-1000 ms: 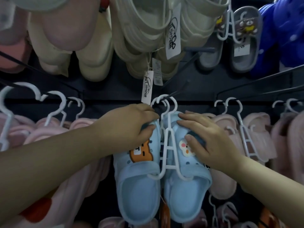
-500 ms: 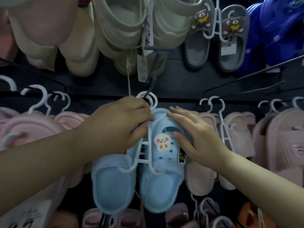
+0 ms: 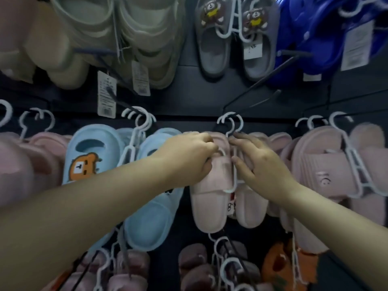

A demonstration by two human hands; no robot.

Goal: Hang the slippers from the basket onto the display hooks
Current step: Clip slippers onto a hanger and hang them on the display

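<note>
Pink slippers (image 3: 210, 206) hung between both hands
The left strap is gripped by the left hand (image 3: 189, 158); the right hand (image 3: 262, 164) is laid, fingers straight, on the right slipper.

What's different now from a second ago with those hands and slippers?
Both hands let go of the blue slippers and moved right to the next pair: the left hand grips the pink slippers, the right hand rests on them. The blue slippers stay hanging.

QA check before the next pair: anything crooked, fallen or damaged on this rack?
Nothing clearly wrong. The pink slippers hang level on their white hanger, left hand and right hand on them. The blue bear slippers lean slightly, maybe just lens distortion.
</note>
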